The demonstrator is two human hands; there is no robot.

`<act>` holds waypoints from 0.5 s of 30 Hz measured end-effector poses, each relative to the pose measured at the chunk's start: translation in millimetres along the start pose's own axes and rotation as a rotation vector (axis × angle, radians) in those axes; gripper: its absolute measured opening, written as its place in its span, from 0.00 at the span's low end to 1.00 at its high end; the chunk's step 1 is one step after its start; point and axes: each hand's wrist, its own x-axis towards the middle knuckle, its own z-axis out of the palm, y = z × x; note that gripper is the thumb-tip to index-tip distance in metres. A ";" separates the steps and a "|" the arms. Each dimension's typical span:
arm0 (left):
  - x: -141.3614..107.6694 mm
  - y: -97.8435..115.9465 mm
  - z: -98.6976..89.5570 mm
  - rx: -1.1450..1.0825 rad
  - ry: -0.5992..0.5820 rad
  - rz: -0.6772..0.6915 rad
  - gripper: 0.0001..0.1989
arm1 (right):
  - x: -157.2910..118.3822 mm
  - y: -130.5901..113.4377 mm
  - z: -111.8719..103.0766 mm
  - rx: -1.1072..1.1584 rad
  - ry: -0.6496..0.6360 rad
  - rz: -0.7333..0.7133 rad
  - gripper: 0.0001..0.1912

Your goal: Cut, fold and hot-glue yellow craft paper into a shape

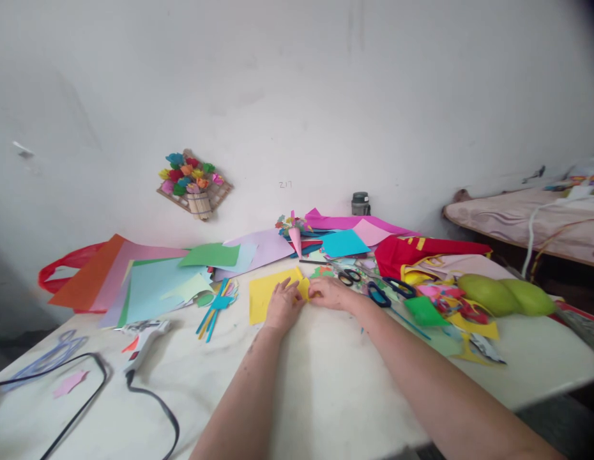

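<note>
A yellow sheet of paper (259, 295) lies flat on the table. My left hand (283, 305) rests partly over its right side, fingers bent toward a small yellow paper piece (304, 287). From the other side my right hand (329, 292) pinches the same small piece at its right edge. The fingertips of both hands nearly meet there, and they hide part of the piece. To the left of the sheet are crossed blue and yellow paper strips (221, 303). Black-handled scissors (349, 276) lie beyond my right hand.
A corded glue gun (146, 342) lies at the left, its black cable (158, 399) running toward me. Coloured sheets (156, 287) cover the back left. Dark-blue-handled scissors (378, 294), green fruits (491, 295) and paper scraps (426, 311) are on the right. A paper bouquet (295, 237) stands behind.
</note>
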 end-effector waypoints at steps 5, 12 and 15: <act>-0.1 -1.3 0.6 -0.006 0.010 -0.040 0.05 | -0.3 -0.9 -2.1 -0.013 -0.026 0.000 0.07; -0.5 -2.0 -0.3 -0.014 -0.009 -0.086 0.05 | 0.2 -4.9 -9.9 -0.032 -0.076 0.062 0.06; 0.2 -3.9 0.1 -0.025 -0.012 -0.114 0.06 | 0.4 -2.8 -7.0 -0.001 -0.062 0.065 0.05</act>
